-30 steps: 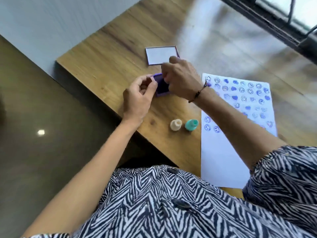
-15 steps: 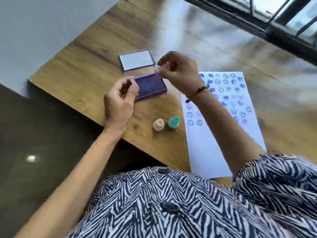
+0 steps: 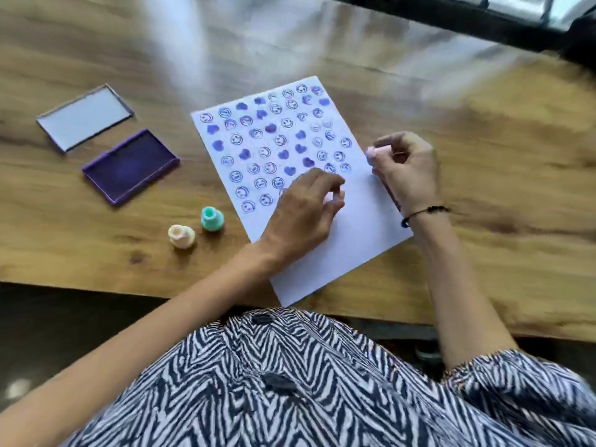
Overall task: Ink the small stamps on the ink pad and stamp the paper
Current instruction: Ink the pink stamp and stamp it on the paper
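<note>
A white paper [image 3: 351, 227] lies on the wooden table, its upper part covered with several blue smiley and heart prints. My right hand [image 3: 406, 169] hovers at the paper's right edge, shut on a small pale pink stamp [image 3: 371, 155]. My left hand [image 3: 303, 214] rests on the middle of the paper with fingers curled; a small pale object shows between its fingertips, too blurred to name. The open purple ink pad [image 3: 129, 167] sits to the left. A green stamp [image 3: 212, 218] and a cream stamp [image 3: 181, 236] stand beside the paper's left edge.
The ink pad's lid [image 3: 84, 118] lies upside down behind the pad. The table's near edge [image 3: 96, 282] runs just in front of my body. A dark window frame [image 3: 451, 14] borders the far side.
Both hands left the ink pad and moved right onto the paper; the right hand carried its stamp across. The camera view swung right, too.
</note>
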{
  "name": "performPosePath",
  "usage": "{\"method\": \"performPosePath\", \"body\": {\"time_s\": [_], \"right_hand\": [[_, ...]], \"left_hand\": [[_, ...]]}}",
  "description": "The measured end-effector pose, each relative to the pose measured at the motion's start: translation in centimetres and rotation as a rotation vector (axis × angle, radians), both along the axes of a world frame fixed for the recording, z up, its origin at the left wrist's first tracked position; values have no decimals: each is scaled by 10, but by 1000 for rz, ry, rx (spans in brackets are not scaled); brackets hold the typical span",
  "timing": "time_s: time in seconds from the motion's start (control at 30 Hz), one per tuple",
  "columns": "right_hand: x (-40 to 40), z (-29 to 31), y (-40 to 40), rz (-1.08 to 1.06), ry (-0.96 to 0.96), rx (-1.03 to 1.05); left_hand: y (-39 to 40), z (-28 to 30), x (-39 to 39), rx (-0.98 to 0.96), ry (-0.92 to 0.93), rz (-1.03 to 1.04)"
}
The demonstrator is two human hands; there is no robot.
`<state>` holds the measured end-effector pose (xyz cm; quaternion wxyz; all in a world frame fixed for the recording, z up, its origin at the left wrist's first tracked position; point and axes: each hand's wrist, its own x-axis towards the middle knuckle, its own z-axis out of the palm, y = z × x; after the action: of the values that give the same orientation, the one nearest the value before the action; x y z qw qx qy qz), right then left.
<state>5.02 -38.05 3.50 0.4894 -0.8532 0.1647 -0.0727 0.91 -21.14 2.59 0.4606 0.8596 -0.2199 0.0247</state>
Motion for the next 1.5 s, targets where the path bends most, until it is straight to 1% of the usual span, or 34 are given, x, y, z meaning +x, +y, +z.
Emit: {"method": "performPosePath", "body": {"time_s": [0.03,0.1,0.13,0.3,0.47,0.67,0.83,0.9,1.03,1.17,1.33,1.47,1.5], "right_hand": [[3,-1,-1,21,-2,-114],[6,1,-2,79,-13,-335],[8,2,-2,116,-17,-395],[12,6,4,258,-16,-534],[17,7,9,309,-2,-640],[19,3,10,317,-18,-713],[23,1,13,387,-46,-857],[26,2,12,427,-44,-882],[31,6,14,484,-10,-853],[39,8,17,526,48,-883],[41,13,19,539,87,-841],[42,20,23,588,173,-861],[43,21,21,579,180,-821]], "left_hand": [[-3,-4,4,48,-27,-16],[-8,-10,9,82,-42,-25],[-9,-12,11,80,-38,-19],[-6,-16,14,41,1,18],[-6,-15,14,36,-3,20],[-5,-15,14,49,-14,18],[-5,-16,14,37,-13,19],[-5,-16,14,34,-10,21],[-5,-17,14,25,-3,27],[-5,-17,14,30,-2,25],[-5,-16,12,40,-10,15],[-5,-15,12,41,-11,20],[-5,-15,11,42,-13,23]]}}
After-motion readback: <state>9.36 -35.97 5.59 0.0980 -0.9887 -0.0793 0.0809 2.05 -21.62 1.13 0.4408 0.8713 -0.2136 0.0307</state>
